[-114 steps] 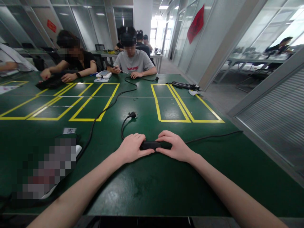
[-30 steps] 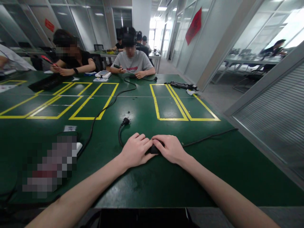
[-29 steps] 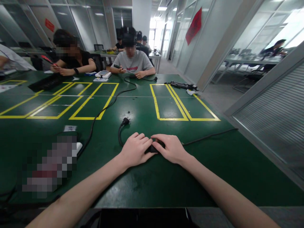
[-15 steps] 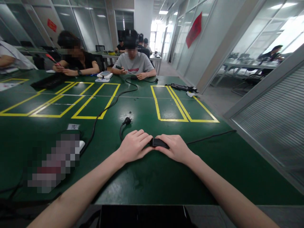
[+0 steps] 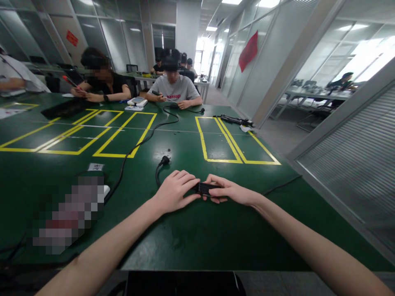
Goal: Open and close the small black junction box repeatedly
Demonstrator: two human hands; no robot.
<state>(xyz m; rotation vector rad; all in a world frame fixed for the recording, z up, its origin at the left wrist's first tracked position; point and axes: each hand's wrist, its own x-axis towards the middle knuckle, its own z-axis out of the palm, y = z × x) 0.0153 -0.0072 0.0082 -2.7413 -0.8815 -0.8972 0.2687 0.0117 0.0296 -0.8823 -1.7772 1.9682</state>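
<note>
A black power adapter [image 5: 204, 188] is held just above or on the green table [image 5: 197, 238], in front of me. My right hand [image 5: 226, 190] is closed around its right part, thumb on top and fingers beneath. At the adapter's left end, my left hand [image 5: 179, 191] pinches where a black power cord [image 5: 157, 174] joins it; the joint itself is covered by the fingers. The cord curls out behind my left hand to a plug [image 5: 165, 160] lying on the table. A thin black cable [image 5: 284, 185] trails off to the right.
A pixelated object [image 5: 72, 213] lies at left beside a numbered tag [image 5: 96, 167]. Yellow tape rectangles [image 5: 224, 160] mark the table. A long cable [image 5: 148, 137] runs across it. A folded black tripod-like item [image 5: 236, 120] lies far right. Co-workers [image 5: 174, 88] sit opposite.
My right hand has shifted its grip, with its fingers now curled under the adapter and thumb on top. My left hand has stayed nearly in place. The view has tilted slightly upward.
</note>
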